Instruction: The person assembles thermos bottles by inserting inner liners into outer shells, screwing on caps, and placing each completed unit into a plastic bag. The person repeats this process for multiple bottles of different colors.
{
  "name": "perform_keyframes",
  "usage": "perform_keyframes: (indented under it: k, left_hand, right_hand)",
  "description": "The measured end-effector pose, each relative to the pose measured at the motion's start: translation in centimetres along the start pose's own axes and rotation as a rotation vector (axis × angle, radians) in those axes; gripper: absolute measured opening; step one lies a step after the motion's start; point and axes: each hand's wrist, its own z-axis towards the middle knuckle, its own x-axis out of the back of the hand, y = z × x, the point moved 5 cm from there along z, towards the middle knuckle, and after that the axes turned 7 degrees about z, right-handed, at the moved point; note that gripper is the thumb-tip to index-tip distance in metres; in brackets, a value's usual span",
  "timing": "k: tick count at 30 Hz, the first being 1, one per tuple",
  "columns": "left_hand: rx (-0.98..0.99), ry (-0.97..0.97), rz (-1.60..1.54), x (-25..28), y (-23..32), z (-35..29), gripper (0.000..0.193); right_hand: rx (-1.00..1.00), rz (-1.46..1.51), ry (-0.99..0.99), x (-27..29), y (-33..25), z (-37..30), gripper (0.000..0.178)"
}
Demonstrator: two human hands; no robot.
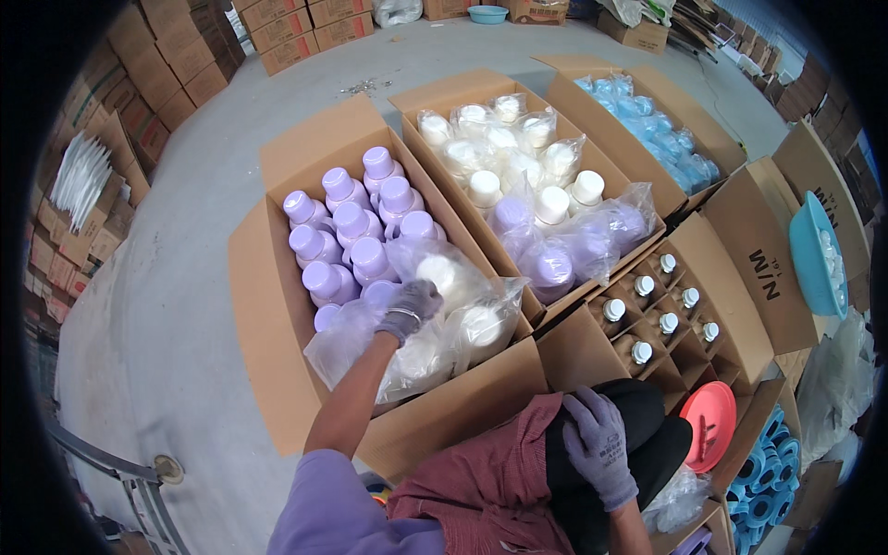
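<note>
My left hand [412,310], in a grey glove, reaches into an open carton [264,250] in front of me. Its fingers are curled into a clear plastic bag [356,347] beside a bagged white-capped bottle [438,276]; the fingertips are partly hidden. Several lilac bottles [351,222] with handles and rounded caps stand upright in rows there, unwrapped. Another bagged white bottle [481,328] sits at the carton's near right corner. My right hand [597,449], gloved too, lies on my knee with its fingers spread and nothing in it.
Right of the first carton stands one with bagged white bottles [504,139] and lilac ones [553,264]. Beyond it, another holds blue bagged items [638,116]. Nearer, a divided carton [680,356] contains white-capped bottles. A red lid [710,425], blue rings [766,472] and a blue basin [814,254] are at right.
</note>
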Motion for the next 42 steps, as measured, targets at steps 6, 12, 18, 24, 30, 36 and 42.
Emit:
perform_keyframes:
  k: [6,12,18,24,30,36,42]
  left_hand:
    - [0.243,0.171,0.241,1.1,-11.5,4.0,0.054]
    - [0.351,-0.107,0.255,-1.1,-11.8,3.2,0.097]
    - [-0.259,0.577,0.414,19.4,8.2,-9.1,0.072]
    - [-1.468,0.589,0.512,19.3,24.4,-23.9,0.045]
    - [-1.938,0.489,0.186,9.4,29.1,-32.3,0.038]
    - [-0.598,0.150,-1.331,5.5,26.3,-26.3,0.071]
    - [-0.216,-0.315,-1.724,2.1,27.1,-16.5,0.048]
  right_hand:
    - [0.025,-0.200,-0.020,-1.5,-0.2,-0.1,0.036]
    - [0.057,-0.185,0.043,-1.6,-0.6,0.1,0.037]
    - [-0.010,0.092,0.106,0.1,-0.2,0.3,0.038]
    - [-0.669,1.326,0.450,2.8,6.2,2.4,0.074]
    - [-0.165,2.078,0.646,12.5,9.7,-2.5,0.085]
    - [-0.094,1.967,0.703,12.1,11.4,-8.9,0.062]
    - [0.002,0.988,0.527,12.7,12.0,-12.1,0.040]
